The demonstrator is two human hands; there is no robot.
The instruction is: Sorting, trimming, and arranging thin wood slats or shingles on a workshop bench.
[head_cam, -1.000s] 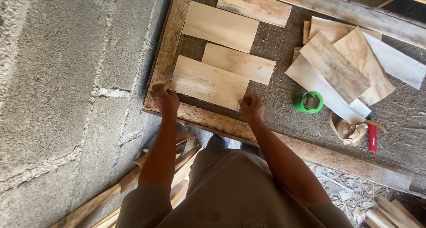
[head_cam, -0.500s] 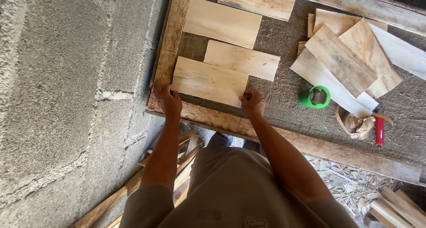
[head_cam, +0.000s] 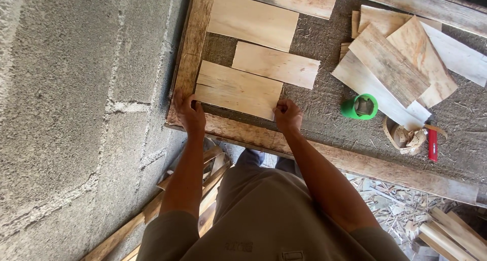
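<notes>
Pale wood board (head_cam: 237, 90) lies flat at frame centre, inside the table's rim (head_cam: 190, 53). Left hand (head_cam: 188, 111) pinches its near-left corner, fingers curled over the edge. Right hand (head_cam: 287, 115) grips the near-right corner, fingers bent. A second board (head_cam: 275, 64) sits just above, touching. Green tape roll (head_cam: 359, 107) centre right; board pile (head_cam: 401, 63) upper right. Concrete wall (head_cam: 76, 98) fills the left.

Bright, even daylight falls across the rough grey worktop (head_cam: 324, 53), with soft, short shadows under the pale flat wooden boards (head_cam: 238, 90). The picture is sharp throughout, with slight wide-angle bending towards the edges.
</notes>
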